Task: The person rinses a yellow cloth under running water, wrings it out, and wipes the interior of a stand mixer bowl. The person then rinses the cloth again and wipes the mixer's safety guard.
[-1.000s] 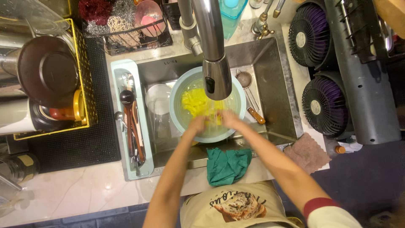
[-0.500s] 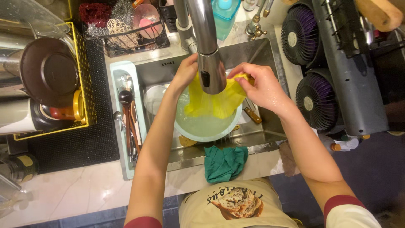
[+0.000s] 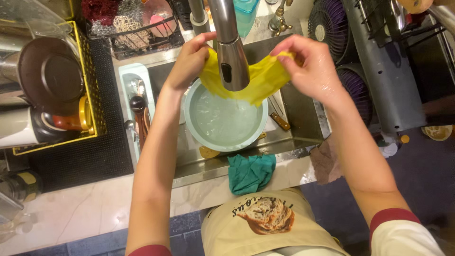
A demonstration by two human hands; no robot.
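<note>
Both my hands hold a wet yellow cloth stretched out over the sink, behind the metal faucet head. My left hand pinches its left end and my right hand grips its right end. Below the cloth, a pale green bowl full of water sits in the steel sink.
A teal cloth hangs over the sink's front edge. A pale tray with utensils lies left of the bowl. A yellow wire rack with a dark pan stands at the left. Two purple fans and a brown rag are at the right.
My hands lifted the yellow cloth out of the bowl's water and spread it apart up behind the faucet.
</note>
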